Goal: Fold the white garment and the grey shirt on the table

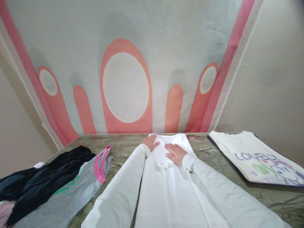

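A white garment point(166, 196) lies spread lengthwise on the table in front of me, its neckline near the far edge. Part of it, which looks like a sleeve, is folded inward over the upper section. My left hand point(150, 142) rests flat on its upper left side near the neckline, fingers stretched out. Lower and to the right, my right hand point(176, 154) lies flat on the folded part, fingers extended and slightly spread. Neither hand grips the cloth. The garment's lower end runs out of view at the bottom.
Left on the wood-grain table point(123, 142) lies a loose pile with black clothing point(54, 171) and a grey shirt point(78, 193) with pink trim. To the right lies a folded cream shirt point(249, 152) lettered "LOVELY" on dark cloth. A patterned wall panel point(161, 38) rises behind the table.
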`<action>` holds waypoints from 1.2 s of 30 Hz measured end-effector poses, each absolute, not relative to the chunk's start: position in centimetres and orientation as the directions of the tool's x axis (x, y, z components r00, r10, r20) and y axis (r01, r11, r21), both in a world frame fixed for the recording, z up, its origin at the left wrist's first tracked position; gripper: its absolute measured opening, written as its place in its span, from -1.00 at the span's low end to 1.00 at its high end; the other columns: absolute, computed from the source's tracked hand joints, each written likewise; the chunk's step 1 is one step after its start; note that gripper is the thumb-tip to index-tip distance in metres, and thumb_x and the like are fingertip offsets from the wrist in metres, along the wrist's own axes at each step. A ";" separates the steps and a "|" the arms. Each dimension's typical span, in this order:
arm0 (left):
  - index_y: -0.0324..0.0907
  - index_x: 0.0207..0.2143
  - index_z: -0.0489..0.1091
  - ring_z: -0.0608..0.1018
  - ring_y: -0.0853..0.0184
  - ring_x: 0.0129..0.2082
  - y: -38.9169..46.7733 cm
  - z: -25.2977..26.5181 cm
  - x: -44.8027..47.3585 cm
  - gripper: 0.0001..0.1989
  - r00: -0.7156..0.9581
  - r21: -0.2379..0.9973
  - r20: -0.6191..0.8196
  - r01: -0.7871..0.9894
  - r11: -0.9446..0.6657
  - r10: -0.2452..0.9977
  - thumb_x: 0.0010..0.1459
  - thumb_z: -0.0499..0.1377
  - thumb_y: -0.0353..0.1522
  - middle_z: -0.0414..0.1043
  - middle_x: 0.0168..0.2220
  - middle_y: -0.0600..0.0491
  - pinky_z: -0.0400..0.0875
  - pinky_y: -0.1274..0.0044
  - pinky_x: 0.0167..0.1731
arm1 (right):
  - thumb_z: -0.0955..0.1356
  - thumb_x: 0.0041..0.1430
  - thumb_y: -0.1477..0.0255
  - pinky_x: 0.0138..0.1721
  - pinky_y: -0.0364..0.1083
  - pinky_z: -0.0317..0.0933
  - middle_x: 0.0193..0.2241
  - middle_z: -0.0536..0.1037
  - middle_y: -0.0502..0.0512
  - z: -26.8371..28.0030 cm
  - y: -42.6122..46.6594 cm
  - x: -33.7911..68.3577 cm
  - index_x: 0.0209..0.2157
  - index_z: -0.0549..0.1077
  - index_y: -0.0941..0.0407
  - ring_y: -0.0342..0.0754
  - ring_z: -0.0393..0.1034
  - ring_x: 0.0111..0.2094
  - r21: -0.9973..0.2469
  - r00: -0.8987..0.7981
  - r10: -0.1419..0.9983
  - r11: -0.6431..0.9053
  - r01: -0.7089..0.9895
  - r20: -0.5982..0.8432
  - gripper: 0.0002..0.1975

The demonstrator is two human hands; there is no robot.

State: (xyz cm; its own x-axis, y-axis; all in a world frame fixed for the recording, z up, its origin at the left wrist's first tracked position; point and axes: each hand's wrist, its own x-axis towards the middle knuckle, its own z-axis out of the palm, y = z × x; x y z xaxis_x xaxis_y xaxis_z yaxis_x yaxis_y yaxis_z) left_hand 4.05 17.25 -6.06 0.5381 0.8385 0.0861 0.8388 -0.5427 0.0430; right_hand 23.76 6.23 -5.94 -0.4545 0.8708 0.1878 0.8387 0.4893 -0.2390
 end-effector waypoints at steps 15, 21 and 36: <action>-0.24 0.16 -0.06 -0.05 0.25 0.20 17.0 -4.1 4.0 -0.49 0.454 0.020 0.150 0.887 -0.462 0.878 0.19 -0.19 -0.23 -0.17 0.22 -0.04 -0.10 0.30 0.11 | 0.11 0.19 0.22 0.12 0.03 -0.11 0.12 0.16 0.16 -7.6 8.3 24.5 0.11 0.14 0.15 -0.03 -0.01 0.14 -0.396 -0.392 0.849 0.516 0.759 0.354 -0.50; -0.17 0.15 -0.04 -0.01 0.30 0.19 13.5 -3.0 7.5 -0.52 0.709 0.067 0.089 0.697 -0.714 0.700 0.18 -0.18 -0.27 -0.16 0.22 0.00 -0.04 0.26 0.09 | 0.09 0.15 0.49 0.08 -0.01 0.00 -0.01 0.32 0.24 -7.2 11.2 30.1 -0.05 0.32 0.23 -0.04 0.15 0.05 -0.413 -0.141 0.884 0.343 0.843 0.446 -0.63; -0.06 0.16 -0.07 -0.05 0.20 0.19 9.4 -4.9 10.6 -0.44 0.859 0.118 0.039 0.503 -0.856 0.511 0.17 -0.24 -0.04 -0.14 0.22 0.03 -0.12 0.20 0.07 | 0.07 0.16 0.14 0.13 0.13 -0.27 0.18 0.04 0.05 -9.3 11.9 33.1 0.12 0.10 0.02 0.01 -0.11 0.17 -0.210 -0.086 0.978 0.126 0.969 0.189 -0.48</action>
